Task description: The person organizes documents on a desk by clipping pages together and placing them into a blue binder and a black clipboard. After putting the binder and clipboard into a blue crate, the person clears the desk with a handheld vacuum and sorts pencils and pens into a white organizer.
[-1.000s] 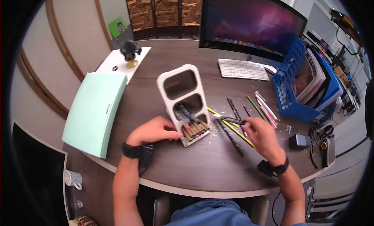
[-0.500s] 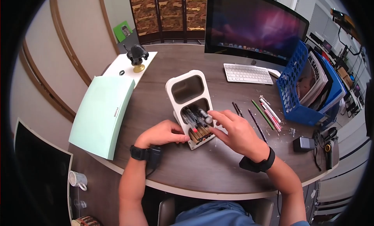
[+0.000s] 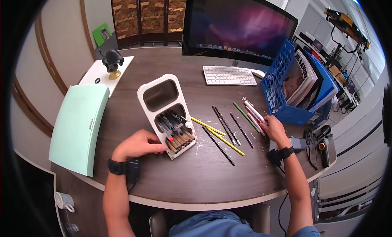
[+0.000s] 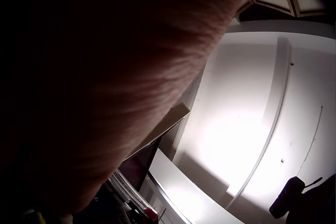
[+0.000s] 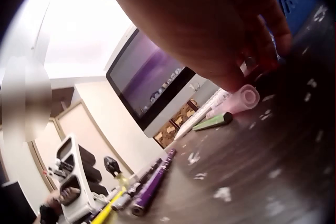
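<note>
A white holder (image 3: 144, 99) with several compartments leans back on the desk; dark pens (image 3: 168, 122) and brown-barrelled pens (image 3: 179, 141) fill its lower compartments. My left hand (image 3: 140, 145) grips its lower left edge, thumb in front, the other fingers partly hidden. Over at the right, my right hand (image 3: 275, 131) has its fingers bent around the lower end of a pink pen (image 3: 252, 119), beside a white pen (image 3: 254, 109) and a green pen (image 3: 241, 109). In the right wrist view, the fingers of my right hand (image 5: 210, 35) curl down next to the pink pen (image 5: 239, 101).
Yellow pencils (image 3: 226, 142), dark pencils (image 3: 219, 146) and a purple one (image 3: 241, 130) lie between the holder and my right hand. Behind stand a keyboard (image 3: 229, 75) and monitor (image 3: 241, 26). A blue file rack (image 3: 281, 110) is at right, a mint box (image 3: 77, 129) at left.
My right hand has let go of a dark, white-tipped pen, which now rests in the holder, and has moved right to the pink pen. My left hand stays at the holder; the head view has shifted.
</note>
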Demonstrator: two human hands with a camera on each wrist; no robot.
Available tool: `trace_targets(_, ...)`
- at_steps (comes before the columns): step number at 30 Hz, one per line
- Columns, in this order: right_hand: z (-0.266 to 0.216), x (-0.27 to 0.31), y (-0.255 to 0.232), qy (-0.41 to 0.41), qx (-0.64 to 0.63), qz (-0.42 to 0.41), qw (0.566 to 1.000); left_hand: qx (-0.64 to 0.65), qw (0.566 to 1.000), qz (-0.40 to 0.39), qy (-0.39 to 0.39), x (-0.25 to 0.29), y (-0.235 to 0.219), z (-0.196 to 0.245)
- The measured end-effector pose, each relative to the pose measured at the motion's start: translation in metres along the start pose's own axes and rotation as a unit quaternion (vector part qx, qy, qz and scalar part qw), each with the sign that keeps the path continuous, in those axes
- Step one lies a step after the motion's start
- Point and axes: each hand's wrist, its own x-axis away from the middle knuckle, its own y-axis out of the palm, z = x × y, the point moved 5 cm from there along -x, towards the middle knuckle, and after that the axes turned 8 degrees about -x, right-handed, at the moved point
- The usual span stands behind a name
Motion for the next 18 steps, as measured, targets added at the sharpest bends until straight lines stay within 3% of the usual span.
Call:
trace_targets(3,0.001,0.002,-0.005,0.048,-0.125,0.019,0.991,0.013,1.000,-0.001,0.001,-0.001,0.001,-0.003)
trace_targets(7,-0.030,0.006,-0.034,-0.011,-0.160,0.095,0.983,0.019,1.000,0.002,-0.006,-0.002,0.001,-0.004)
trace_targets(11,-0.125,0.031,-0.070,-0.139,-0.216,0.134,0.957,-0.023,1.000,0.004,0.009,-0.003,0.000,-0.002)
trace_targets(15,-0.198,0.049,-0.070,-0.319,-0.228,0.145,0.908,-0.032,0.999,-0.003,0.024,-0.003,0.000,-0.005)
trace_targets(18,-0.238,0.046,-0.051,-0.342,-0.230,0.107,0.905,-0.029,1.000,-0.007,0.004,-0.002,-0.001,-0.001)
